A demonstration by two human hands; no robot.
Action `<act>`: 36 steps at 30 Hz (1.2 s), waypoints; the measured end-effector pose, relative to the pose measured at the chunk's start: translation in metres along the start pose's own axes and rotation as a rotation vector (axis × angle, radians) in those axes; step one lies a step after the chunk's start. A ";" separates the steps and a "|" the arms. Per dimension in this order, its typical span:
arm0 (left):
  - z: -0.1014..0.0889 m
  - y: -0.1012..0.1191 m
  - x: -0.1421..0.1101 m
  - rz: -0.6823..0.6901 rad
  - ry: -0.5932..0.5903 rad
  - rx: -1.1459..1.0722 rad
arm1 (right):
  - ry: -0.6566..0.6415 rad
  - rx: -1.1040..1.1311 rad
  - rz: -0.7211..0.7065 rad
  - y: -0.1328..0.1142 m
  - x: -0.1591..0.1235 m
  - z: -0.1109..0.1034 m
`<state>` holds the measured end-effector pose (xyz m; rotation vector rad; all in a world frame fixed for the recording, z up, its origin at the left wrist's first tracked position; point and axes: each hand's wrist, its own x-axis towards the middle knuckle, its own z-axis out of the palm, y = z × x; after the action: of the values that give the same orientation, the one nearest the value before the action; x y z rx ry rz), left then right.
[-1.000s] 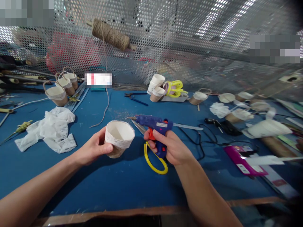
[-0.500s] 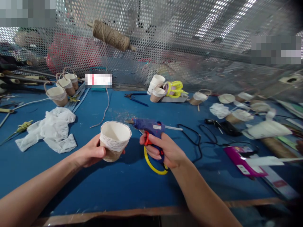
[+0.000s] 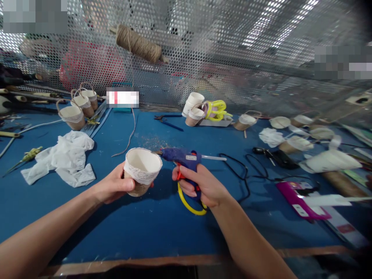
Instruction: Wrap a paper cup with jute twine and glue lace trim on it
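My left hand (image 3: 117,183) is wrapped round a small cup (image 3: 142,170), white inside, brown below, with a band of white lace under its rim. The cup is held above the table, its mouth tipped slightly toward me. In my right hand (image 3: 203,184) is a blue glue gun (image 3: 180,155), fingers closed round its handle and by the red trigger. A clear glue stick (image 3: 213,158) pokes out of its back. The nozzle points left and is at the cup's right rim; whether it touches I cannot tell. A yellow ring (image 3: 190,207) lies below my right hand.
White lace cloth (image 3: 65,157) lies at left, near several handled cups (image 3: 72,118). Pliers (image 3: 170,122), stacked cups (image 3: 192,102) and yellow-handled scissors (image 3: 216,110) are at the back. A black cord (image 3: 245,170) and a magenta box (image 3: 296,197) lie at right. Twine (image 3: 138,44) hangs on the mesh.
The glue gun has moved slightly left, bringing its nozzle to the cup's rim. The cup has tilted a little in my left hand. Both hands keep their hold.
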<state>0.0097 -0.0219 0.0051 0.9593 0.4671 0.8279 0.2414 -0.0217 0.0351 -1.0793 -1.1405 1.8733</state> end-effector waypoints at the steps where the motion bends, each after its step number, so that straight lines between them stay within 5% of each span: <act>1: 0.000 0.000 0.000 0.003 0.000 0.005 | 0.003 -0.008 0.001 0.000 0.000 0.000; 16: -0.001 0.000 0.001 -0.005 0.019 0.095 | 0.115 -0.226 -0.092 -0.004 -0.005 0.001; 22: -0.002 0.003 0.002 0.007 0.050 0.224 | 0.186 -0.483 -0.146 -0.004 -0.008 -0.007; 36: -0.003 0.008 0.005 0.013 0.099 0.465 | 0.266 -0.796 -0.101 -0.014 -0.015 -0.009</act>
<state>0.0072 -0.0142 0.0100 1.3531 0.7606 0.7962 0.2576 -0.0260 0.0500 -1.5904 -1.7879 1.1399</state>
